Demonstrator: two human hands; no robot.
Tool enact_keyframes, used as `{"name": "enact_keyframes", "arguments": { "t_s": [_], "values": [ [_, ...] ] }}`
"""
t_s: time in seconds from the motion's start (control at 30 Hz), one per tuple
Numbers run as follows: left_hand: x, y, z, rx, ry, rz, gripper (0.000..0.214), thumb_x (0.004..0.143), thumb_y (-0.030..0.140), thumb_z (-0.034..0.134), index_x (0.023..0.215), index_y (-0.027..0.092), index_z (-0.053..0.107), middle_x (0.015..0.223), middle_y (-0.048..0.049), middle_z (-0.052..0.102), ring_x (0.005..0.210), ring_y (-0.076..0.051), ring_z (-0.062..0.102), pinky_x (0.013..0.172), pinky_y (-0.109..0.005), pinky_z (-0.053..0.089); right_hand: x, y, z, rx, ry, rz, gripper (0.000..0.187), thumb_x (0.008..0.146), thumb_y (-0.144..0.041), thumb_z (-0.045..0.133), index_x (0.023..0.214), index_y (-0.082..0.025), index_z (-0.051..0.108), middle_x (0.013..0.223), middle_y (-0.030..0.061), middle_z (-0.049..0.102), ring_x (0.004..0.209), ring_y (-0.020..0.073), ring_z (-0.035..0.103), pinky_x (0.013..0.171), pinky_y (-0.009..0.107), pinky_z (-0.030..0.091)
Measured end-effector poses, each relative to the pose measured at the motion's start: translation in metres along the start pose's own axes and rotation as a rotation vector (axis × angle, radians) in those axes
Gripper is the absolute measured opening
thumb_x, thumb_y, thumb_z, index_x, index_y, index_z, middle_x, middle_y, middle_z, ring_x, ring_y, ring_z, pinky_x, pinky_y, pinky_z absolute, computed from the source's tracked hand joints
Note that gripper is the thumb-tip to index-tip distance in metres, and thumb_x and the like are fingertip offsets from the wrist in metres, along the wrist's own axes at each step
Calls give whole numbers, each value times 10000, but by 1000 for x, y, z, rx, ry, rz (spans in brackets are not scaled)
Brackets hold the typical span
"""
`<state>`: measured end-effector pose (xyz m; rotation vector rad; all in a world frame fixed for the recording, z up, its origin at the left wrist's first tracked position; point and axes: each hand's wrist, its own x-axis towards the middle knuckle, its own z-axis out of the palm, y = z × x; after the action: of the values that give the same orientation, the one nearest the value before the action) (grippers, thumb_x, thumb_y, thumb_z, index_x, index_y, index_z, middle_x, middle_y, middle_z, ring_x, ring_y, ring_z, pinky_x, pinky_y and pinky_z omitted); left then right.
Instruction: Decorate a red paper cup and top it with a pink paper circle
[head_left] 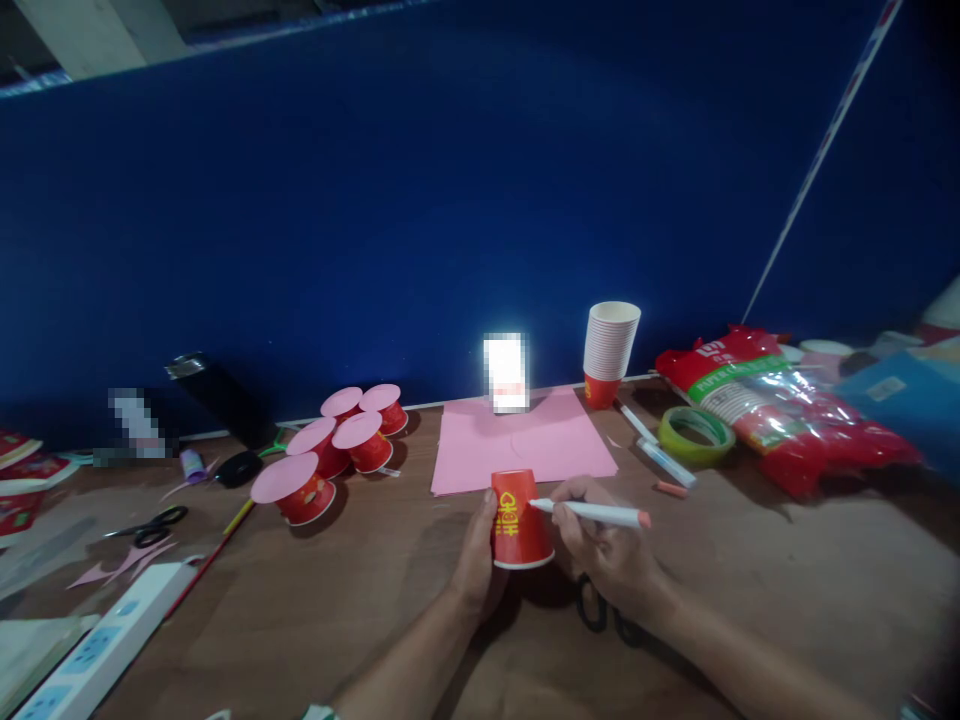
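In the middle of the head view, a red paper cup (517, 545) with yellow lettering is held upside down, its white rim facing down. My left hand (474, 560) is closed around the cup's left side. A white marker (600, 512) with an orange end is pinched in my right hand (600, 540), its tip at the right side of the lettering. Under my right wrist, black scissor handles (592, 606) show in part on the table. Behind the cup lie sheets of pink paper (517, 445).
Several upturned red cups topped with pink discs (360, 430) stand left of centre. A cup stack (611, 350), green tape roll (696, 436) and red plastic package (780, 410) are at right. At left are scissors (154, 525), a power strip (105, 640) and a dark bottle (225, 400).
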<state>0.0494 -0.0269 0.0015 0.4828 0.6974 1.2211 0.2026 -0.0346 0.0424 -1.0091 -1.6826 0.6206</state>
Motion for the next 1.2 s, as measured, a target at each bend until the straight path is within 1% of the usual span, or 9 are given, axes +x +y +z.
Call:
{"name": "enact_keyframes", "arguments": {
  "t_s": [0.17,0.27,0.37,0.47,0.63,0.7,0.97,1.07,1.2],
  "values": [
    [-1,2,3,-1,4,-5,420,854,494,582,926,94,688,900,-104,726,818,-204,662,864,-337,479,-2,2,1,20,-19,26,142,909,-295,501,811,-210,558,673,7,618,607,151,609,521,234,479],
    [0,0,1,10,-20,-2,436,859,504,569,938,93,690,925,-113,726,844,-212,663,880,-342,472,-3,4,2,10,14,22,136,921,-289,491,848,-209,574,694,9,636,618,152,622,555,243,497],
    [1,-1,-1,20,-22,2,440,856,509,569,946,96,692,935,-114,722,873,-222,661,897,-345,464,-4,3,3,-29,33,-20,130,918,-279,501,861,-207,592,729,19,661,664,162,645,610,257,518],
    [1,-2,-3,35,-32,5,450,858,509,564,967,91,690,932,-117,716,873,-223,656,898,-350,460,-3,1,3,-52,42,-53,121,914,-262,508,855,-207,599,732,19,670,678,163,651,658,264,530],
    [2,-3,-4,43,-22,0,459,860,519,558,963,91,689,919,-112,712,848,-215,653,887,-345,455,-2,0,4,-30,37,-61,116,915,-254,508,865,-199,599,750,23,680,695,160,660,689,264,536],
    [2,-3,-4,48,-17,3,456,857,520,562,958,94,690,912,-108,712,846,-215,653,887,-344,452,-3,2,4,-25,32,-60,119,915,-257,510,868,-199,603,757,25,681,699,163,662,680,262,535],
    [0,-1,-2,51,-18,30,417,873,489,558,943,97,684,910,-99,710,855,-200,650,886,-328,463,-5,6,6,11,1,7,140,921,-298,507,890,-207,609,717,26,660,662,174,653,561,253,521],
    [1,-3,-3,50,-31,24,439,872,500,554,976,93,680,934,-110,711,868,-208,653,892,-342,468,-5,5,6,5,-2,3,143,922,-301,501,886,-207,603,717,31,657,679,181,656,562,257,523],
    [3,-4,-5,61,-24,36,430,870,493,559,995,101,680,939,-108,717,870,-210,656,882,-344,475,-4,5,5,-16,-5,-15,131,924,-293,498,897,-209,595,755,36,669,701,182,659,611,268,533]
  ]
}}
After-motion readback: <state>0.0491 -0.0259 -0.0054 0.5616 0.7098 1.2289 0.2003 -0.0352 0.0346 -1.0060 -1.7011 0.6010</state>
